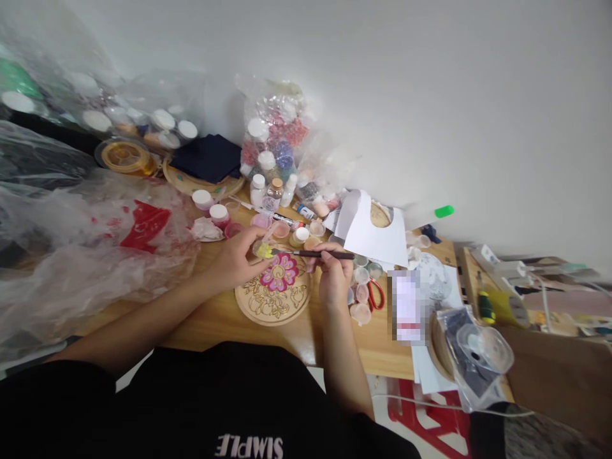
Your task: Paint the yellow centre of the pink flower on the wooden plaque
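Pinching a small clear plastic cup (259, 247) of yellow paste (266, 251), the left hand (238, 256) faces the right hand (333, 278), whose fingers grip a slim dark-handled metal spatula (342, 255), its tip at the paste. Below, a round beige panel (273, 299) with a pink flower (278, 273) lies near the front edge of the tabletop (385, 356).

We can read one word: SIMPLE, in pale capital letters (251, 446) across the front of the wearer's black T-shirt (229, 389). From where we look it stands upside down, so we read it from right to left. We see printing on the blue-labelled tube (304, 211) and markings on the pen (283, 218) among the jars, but both are too small for us to make out. The pixelated rectangle (408, 306) is illegible to us.
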The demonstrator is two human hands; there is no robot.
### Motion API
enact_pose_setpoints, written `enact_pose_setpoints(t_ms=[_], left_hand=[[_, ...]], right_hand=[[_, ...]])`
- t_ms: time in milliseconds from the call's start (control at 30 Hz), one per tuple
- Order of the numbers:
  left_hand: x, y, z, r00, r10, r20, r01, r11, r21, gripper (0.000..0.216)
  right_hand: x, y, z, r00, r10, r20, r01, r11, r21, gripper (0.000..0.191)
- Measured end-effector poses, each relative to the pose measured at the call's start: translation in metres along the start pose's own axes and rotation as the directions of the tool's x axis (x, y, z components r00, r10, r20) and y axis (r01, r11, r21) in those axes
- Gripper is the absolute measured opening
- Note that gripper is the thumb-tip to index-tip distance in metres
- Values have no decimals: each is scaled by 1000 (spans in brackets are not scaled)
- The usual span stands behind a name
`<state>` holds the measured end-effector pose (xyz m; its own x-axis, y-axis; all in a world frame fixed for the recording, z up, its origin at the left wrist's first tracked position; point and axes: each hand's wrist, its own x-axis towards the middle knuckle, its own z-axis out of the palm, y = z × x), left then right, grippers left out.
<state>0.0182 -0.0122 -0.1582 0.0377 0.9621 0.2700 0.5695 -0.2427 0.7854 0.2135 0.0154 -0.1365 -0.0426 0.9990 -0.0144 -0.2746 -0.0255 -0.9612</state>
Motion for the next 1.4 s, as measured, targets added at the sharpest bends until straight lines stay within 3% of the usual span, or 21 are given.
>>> enact_pose_setpoints(t_ms=[400, 833, 1200, 1400], left_hand=[[1, 4, -2, 998, -61, 30, 62, 998, -25, 30], [2, -1, 0, 997, -78, 12, 79, 997, -22, 29], [2, 3, -2, 988, -152, 1, 152, 988, -28, 30], [3, 2, -1, 985, -171, 13, 172, 985, -29, 32]], right_hand=[[3, -3, 2, 998, 10, -64, -11, 1000, -16, 9], [7, -9, -15, 991, -103, -90, 93, 990, -110, 11], [-3, -4, -17, 987, -122, 107, 156, 894, -420, 10], [-4, -7, -15, 973, -169, 160, 226, 847, -482, 12]])
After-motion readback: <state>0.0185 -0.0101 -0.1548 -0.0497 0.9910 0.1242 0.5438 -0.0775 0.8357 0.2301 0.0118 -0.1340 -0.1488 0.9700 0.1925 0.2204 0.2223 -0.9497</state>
